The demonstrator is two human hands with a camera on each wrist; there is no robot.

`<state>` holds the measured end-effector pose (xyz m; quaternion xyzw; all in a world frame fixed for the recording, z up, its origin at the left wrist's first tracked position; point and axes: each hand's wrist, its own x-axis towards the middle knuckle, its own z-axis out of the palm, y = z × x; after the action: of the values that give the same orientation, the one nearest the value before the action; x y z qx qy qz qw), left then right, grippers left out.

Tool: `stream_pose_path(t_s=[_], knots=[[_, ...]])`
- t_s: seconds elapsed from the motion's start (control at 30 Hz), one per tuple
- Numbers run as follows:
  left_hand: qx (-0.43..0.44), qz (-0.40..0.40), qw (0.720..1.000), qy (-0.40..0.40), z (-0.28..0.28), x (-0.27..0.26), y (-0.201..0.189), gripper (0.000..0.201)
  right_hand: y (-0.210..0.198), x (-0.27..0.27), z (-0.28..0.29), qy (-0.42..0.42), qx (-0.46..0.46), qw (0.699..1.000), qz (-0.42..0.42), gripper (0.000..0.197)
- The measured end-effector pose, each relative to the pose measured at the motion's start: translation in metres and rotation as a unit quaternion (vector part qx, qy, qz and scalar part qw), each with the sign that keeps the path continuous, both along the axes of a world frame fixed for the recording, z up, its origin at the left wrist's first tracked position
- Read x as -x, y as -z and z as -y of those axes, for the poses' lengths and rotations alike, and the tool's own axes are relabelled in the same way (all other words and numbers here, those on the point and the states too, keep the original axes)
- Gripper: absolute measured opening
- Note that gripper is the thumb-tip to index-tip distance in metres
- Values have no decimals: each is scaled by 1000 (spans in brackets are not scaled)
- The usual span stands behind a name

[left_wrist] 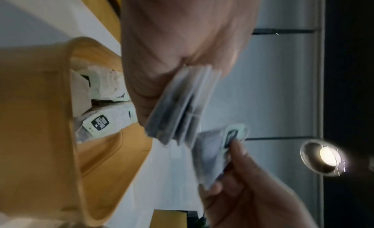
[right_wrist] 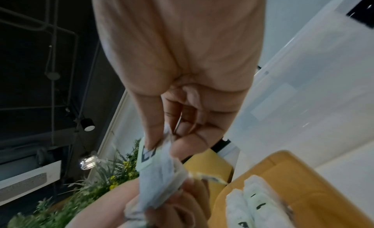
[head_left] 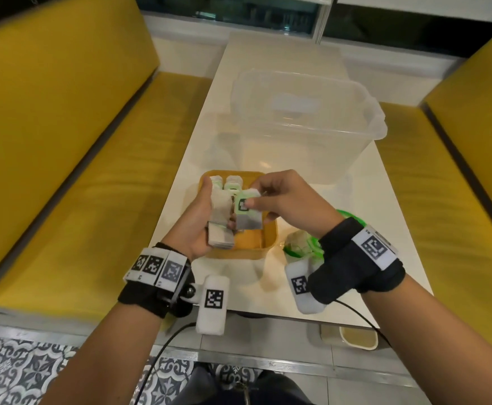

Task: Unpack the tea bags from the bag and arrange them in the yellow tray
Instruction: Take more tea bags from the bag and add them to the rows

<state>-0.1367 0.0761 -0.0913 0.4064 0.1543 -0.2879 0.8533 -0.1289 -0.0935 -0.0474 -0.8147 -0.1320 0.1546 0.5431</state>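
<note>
Right hand (head_left: 285, 200): thumb and forefinger pinched on the green-and-white paper tag at the top of a single tea bag (head_left: 247, 216), remaining fingers curled loosely behind; the bag hangs below the pinch, its lower edge over the tray interior. In the right wrist view the same pinch shows with the tag under the thumb tip and the bag's pale pouch trailing toward the other hand. Left hand (head_left: 201, 223): fingers and thumb wrapped round a stack of tea bags (head_left: 220, 220), held edge-on, palm turned toward the right hand; the left wrist view shows the stack's layered edges fanned slightly below the palm, image blurred. The single bag sits just beside the stack, touching or nearly so; cannot tell which. Both hands are held above the near half of the yellow tray (head_left: 269, 238), which rests on the white table (head_left: 355, 200). At the tray's far end two rows of tea bags (head_left: 227, 182) stand packed side by side, tags upward. Right of the tray, partly hidden under the right wrist, lies a crumpled clear bag with green trim (head_left: 300, 244), touching the table. Beyond the tray stands a large clear plastic tub (head_left: 306, 124). Yellow bench cushions (head_left: 78, 171) flank the table on both sides.
</note>
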Motion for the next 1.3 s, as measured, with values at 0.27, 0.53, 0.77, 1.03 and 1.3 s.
stream_pose_path(t_s=[0.27,0.53,0.77,1.03,1.3], knots=[[-144,116,983,-17,12,5,-5,82,8,-2,-21,29,-59,998,17,9],[-190,150,966,-85,18,4,-3,74,17,2,-28,36,50,988,143,38],[-223,152,958,-100,17,2,5,109,24,1,-28,33,65,981,177,26],[-240,149,955,-88,10,-9,7,58,31,1,-28,109,-27,979,172,17],[-247,125,954,-115,-1,-8,10,46,26,-7,-6,123,-130,982,63,8]])
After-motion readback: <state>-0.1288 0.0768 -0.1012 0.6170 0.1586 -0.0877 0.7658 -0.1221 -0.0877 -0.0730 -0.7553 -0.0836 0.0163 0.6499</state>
